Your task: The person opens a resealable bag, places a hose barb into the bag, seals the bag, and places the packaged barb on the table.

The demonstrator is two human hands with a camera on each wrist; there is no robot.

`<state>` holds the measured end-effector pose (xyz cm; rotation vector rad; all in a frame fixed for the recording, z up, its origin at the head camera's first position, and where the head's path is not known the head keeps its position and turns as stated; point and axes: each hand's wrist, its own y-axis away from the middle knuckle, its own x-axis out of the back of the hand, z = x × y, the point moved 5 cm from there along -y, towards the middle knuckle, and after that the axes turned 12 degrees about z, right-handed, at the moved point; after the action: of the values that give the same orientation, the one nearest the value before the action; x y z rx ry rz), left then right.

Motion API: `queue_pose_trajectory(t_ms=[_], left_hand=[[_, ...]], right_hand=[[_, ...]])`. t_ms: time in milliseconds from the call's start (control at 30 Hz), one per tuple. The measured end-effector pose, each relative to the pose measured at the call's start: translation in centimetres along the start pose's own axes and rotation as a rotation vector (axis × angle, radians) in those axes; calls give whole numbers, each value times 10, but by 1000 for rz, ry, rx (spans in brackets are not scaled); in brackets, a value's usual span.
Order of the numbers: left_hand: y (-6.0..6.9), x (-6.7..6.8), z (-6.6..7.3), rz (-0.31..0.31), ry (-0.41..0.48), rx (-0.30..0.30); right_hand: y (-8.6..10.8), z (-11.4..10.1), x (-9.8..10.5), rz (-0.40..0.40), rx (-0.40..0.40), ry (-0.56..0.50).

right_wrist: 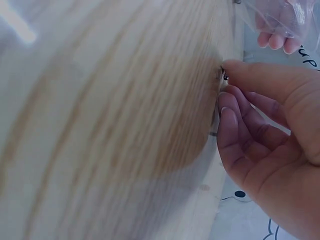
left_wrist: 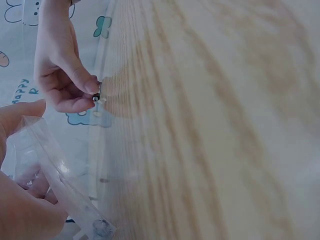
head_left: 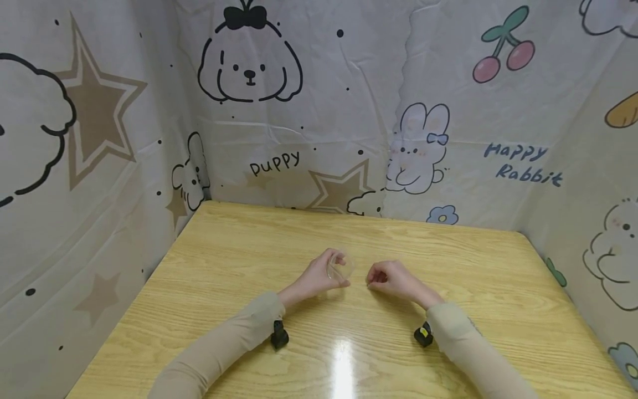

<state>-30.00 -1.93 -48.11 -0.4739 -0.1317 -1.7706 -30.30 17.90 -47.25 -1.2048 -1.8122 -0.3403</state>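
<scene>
My left hand (head_left: 321,274) holds what looks like a clear plastic bag (head_left: 341,267), its mouth held rounded between thumb and fingers. Creases and folded edges of the bag (left_wrist: 55,165) show in the left wrist view, with a small bluish, shiny spot near its lower corner that I cannot make out. To the right, apart from the bag, my right hand (head_left: 394,279) pinches a tiny silvery and dark metallic piece (left_wrist: 96,97) between thumb and fingertips, just above the tabletop. In the right wrist view the fingers mostly hide this piece (right_wrist: 224,76).
A light wood-grain table (head_left: 239,238) lies under both hands. Patterned cloth (head_left: 349,111) with cartoon animals and stars encloses its back and sides. A black wrist camera (head_left: 279,336) hangs at the left cuff, another camera (head_left: 423,335) at the right.
</scene>
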Motion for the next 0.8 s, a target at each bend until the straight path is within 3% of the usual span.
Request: queue_pose_trajectory(t_ms=[433,800], left_hand=[[1,1,3,10,-2,1],[1,0,2,1,-6,7]], right_hand=[[-2,1,2,25,-3,28],[-21,-28,34,144,14,-29]])
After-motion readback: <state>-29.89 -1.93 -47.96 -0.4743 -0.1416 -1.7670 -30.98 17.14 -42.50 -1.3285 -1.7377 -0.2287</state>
